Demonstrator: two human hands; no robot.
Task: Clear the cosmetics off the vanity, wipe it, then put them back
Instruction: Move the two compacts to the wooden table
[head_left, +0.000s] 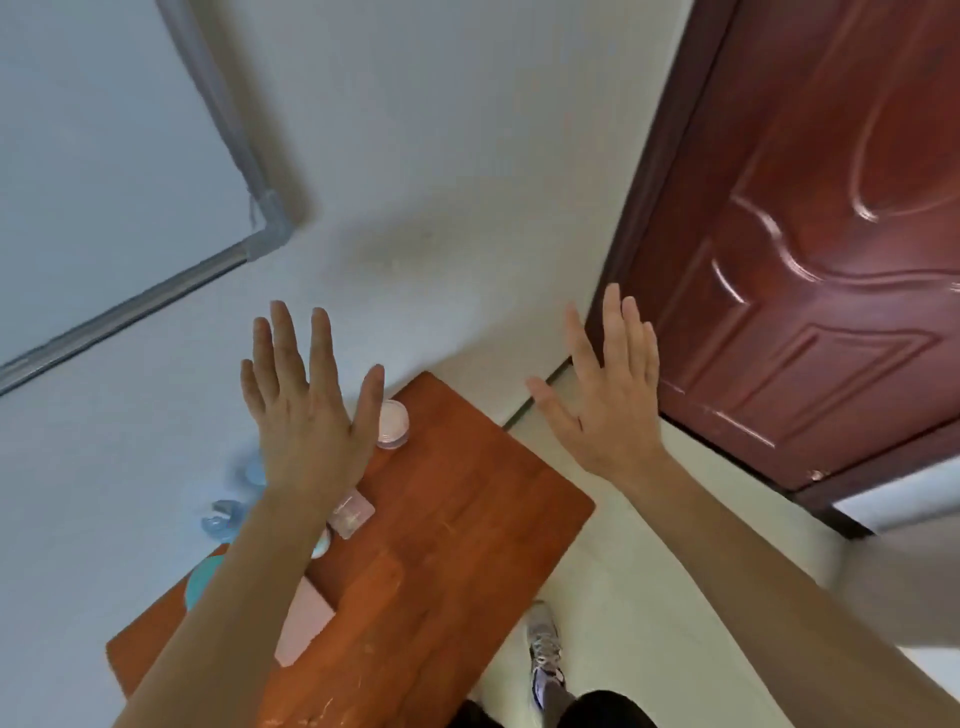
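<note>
Hovering with fingers straight and spread, both grips are released and hold nothing. The left grip (306, 415) hangs over the wall-side edge of the tabletop (457, 545). The right grip (608, 410) is out over the pale floor (623, 571), toward a dark red panelled door (805, 260).

Cosmetics lie in a loose row along the tabletop's long axis, close to the white wall (441, 208), all beneath the left arm. A round pink jar (395, 423) with a smooth lid sits near the far corner, just beside the left thumb in this view. Nearer in comes a clear square compact (353, 512), glossy and flat. After it lies a matte flat pink box (306, 621), partly hidden by the forearm. Blurred blue translucent shapes (223, 519) sit at the wall edge; what they are cannot be told.

The tabletop is orange-brown wood grain, scuffed pale near the front. The left grip looks nearer to every item, and nothing appears cleared yet.
</note>
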